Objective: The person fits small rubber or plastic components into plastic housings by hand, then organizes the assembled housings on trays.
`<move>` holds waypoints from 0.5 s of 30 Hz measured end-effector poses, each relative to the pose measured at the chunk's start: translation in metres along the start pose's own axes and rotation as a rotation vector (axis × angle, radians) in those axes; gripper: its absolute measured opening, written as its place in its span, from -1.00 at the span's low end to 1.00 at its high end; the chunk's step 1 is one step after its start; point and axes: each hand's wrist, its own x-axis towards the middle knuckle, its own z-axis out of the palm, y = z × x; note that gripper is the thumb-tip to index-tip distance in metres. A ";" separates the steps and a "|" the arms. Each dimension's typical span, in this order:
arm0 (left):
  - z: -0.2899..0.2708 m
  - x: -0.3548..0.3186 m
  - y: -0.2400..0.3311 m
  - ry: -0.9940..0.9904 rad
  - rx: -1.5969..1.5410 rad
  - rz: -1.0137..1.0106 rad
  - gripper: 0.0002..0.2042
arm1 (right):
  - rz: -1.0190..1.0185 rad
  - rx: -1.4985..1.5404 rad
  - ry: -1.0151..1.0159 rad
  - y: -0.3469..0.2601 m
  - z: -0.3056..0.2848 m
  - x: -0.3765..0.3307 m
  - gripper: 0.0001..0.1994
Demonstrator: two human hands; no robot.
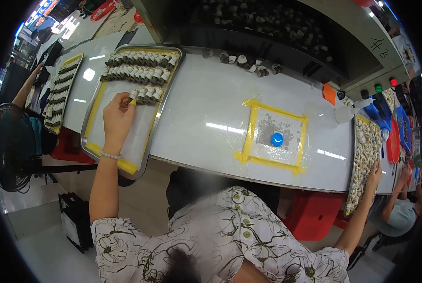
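Note:
My left hand [118, 115] reaches over a metal tray [89, 123] edged with yellow tape. Its fingers are pinched on a small white-and-dark part [127, 100] at the left end of the shortest row. Yellow shows at a fingertip. Longer rows of the same parts [137, 73] stand behind it. Far to the right, my right hand [374, 175] rests at the near right side of a second tray [350, 191], its fingers stretched out over the edge. Loose small pale parts [367, 146] fill that tray.
A blue round cap [277, 139] sits inside a yellow tape square [252, 137]. Several loose parts [241, 60] lie before a dark machine opening [267, 28]. A white bottle [345, 113] and orange piece [329, 94] stand back right. Another filled tray [62, 92] and a black fan [10, 146] are left.

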 end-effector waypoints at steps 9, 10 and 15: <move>0.001 0.010 0.000 -0.152 -0.125 0.104 -0.69 | 0.011 0.400 -0.043 0.003 -0.007 0.003 -0.51; 0.001 0.011 0.001 -0.175 -0.085 0.122 -0.68 | 0.129 0.431 -0.079 -0.005 -0.015 0.000 -0.52; -0.010 0.006 0.016 -0.139 0.142 0.115 -0.57 | 0.079 0.092 0.061 -0.036 -0.007 -0.007 -0.56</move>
